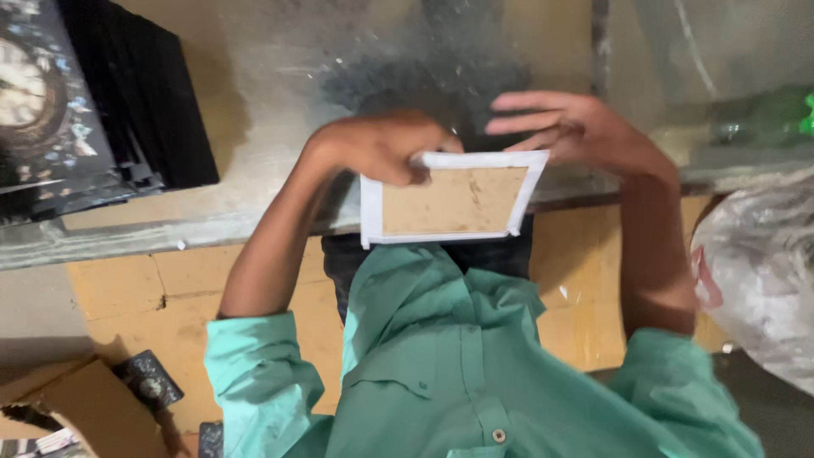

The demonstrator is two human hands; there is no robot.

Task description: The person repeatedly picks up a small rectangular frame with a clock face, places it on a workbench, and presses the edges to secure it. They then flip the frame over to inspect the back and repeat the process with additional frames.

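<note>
Head view, looking straight down along your own chest. Your green shirt (458, 365) fills the lower middle of the picture, with both forearms rising from its rolled sleeves toward a grey, dusty desk (280, 76). Between your hands you hold a flat rectangular board (454, 202), brown across its face and bordered all round with white tape; it sits over the near edge of the desk, just above your shirt collar, with its long sides running left to right and slightly tilted. Your left hand (386, 146) is curled closed on the board's upper left corner, fingers folded over the white border and the thumb side pressed against the brown face. Your right hand (572, 127) stands at the upper right corner with its fingers stretched out flat and spread, pointing toward the left hand; the fingers lie above the top edge of the board, and you cannot tell whether the palm or thumb behind that corner is gripping it. On the desk at the far left lies a stack of dark panels (127, 102), and beside it a black clock face with pale numerals (34, 93). At the right edge sits a crumpled clear plastic bag (755, 271), with a green bottle (763, 119) lying above it on the desk. Below the desk at lower left stands an open cardboard box (76, 411) on the yellow floor (170, 297).
</note>
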